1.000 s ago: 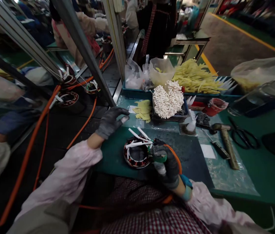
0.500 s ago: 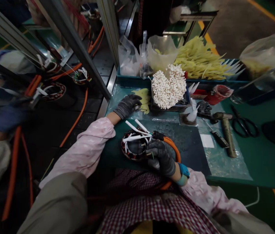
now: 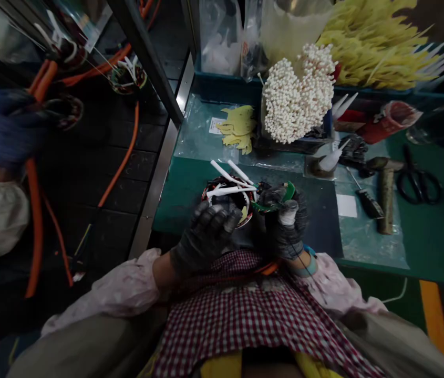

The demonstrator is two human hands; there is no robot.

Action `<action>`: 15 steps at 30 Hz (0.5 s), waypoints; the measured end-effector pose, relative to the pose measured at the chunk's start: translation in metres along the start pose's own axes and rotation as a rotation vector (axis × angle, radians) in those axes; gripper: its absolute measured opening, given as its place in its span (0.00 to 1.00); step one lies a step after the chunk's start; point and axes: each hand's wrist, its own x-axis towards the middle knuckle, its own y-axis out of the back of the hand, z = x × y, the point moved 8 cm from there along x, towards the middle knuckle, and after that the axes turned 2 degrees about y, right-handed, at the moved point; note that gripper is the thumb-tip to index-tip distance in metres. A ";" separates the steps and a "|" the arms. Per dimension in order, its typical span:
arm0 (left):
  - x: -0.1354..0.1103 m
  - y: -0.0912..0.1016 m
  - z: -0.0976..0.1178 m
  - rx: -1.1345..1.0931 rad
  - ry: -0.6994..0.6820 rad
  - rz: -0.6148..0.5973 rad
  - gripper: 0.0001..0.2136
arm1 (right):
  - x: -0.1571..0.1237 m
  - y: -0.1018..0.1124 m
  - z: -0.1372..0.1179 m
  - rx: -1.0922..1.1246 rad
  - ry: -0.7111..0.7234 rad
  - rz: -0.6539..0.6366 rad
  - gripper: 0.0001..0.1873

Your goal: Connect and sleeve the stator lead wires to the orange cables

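Pinching a green strip [image 3: 279, 198], the gloved right hand [image 3: 286, 223] sits at the wound stator [image 3: 227, 197] — white sleeves [image 3: 229, 176] sprouting upward — on a green mat [image 3: 180, 197], the left hand [image 3: 206, 234] curled over its near edge.

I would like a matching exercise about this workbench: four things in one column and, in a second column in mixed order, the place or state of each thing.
Things
1. Left hand
2. Right hand
3. Black-handled scissors
4. Yellow cut sheets

Places or states
A. On the clear plastic sheet
B. At far right, on the green bench top
C. Pinching a green piece
D. At the near side of the wired stator

Pairs: 1-D, 2-C, 3-B, 4-A
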 end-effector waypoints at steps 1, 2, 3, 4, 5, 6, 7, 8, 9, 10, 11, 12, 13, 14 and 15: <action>-0.006 -0.006 0.003 0.010 -0.013 -0.008 0.28 | -0.001 0.006 0.001 0.032 -0.047 0.086 0.26; -0.009 -0.012 0.004 0.009 -0.018 -0.017 0.27 | -0.002 0.011 0.001 0.057 -0.082 0.153 0.27; -0.010 -0.016 0.002 0.006 -0.016 -0.023 0.27 | -0.002 0.014 0.000 0.076 -0.101 0.197 0.28; -0.008 -0.018 -0.001 0.003 -0.004 -0.029 0.27 | -0.002 0.014 -0.003 0.092 -0.105 0.206 0.30; -0.006 -0.019 -0.004 0.000 0.008 -0.038 0.27 | -0.002 0.015 -0.006 0.105 -0.106 0.210 0.31; -0.004 -0.020 -0.007 -0.003 0.019 -0.054 0.28 | -0.001 0.015 -0.008 0.120 -0.108 0.217 0.31; -0.002 -0.020 -0.010 -0.008 0.028 -0.077 0.29 | 0.000 0.016 -0.009 0.138 -0.110 0.223 0.32; 0.000 -0.021 -0.012 -0.015 0.036 -0.099 0.30 | 0.000 0.017 -0.011 0.159 -0.110 0.231 0.32; 0.001 -0.021 -0.015 -0.024 0.042 -0.114 0.31 | 0.001 0.019 -0.012 0.181 -0.105 0.245 0.33; 0.001 -0.021 -0.017 -0.031 0.047 -0.122 0.31 | 0.001 0.020 -0.013 0.202 -0.097 0.254 0.32; 0.001 -0.021 -0.020 -0.037 0.054 -0.126 0.32 | 0.002 0.023 -0.015 0.218 -0.087 0.262 0.32; 0.001 -0.022 -0.023 -0.045 0.062 -0.133 0.32 | 0.003 0.025 -0.017 0.229 -0.077 0.261 0.31; 0.000 -0.024 -0.026 -0.057 0.068 -0.152 0.33 | 0.004 0.026 -0.019 0.237 -0.066 0.247 0.30; 0.001 -0.027 -0.029 -0.078 0.063 -0.176 0.32 | 0.006 0.027 -0.021 0.244 -0.055 0.222 0.30; 0.002 -0.029 -0.031 -0.106 0.049 -0.205 0.31 | 0.008 0.027 -0.023 0.254 -0.039 0.187 0.29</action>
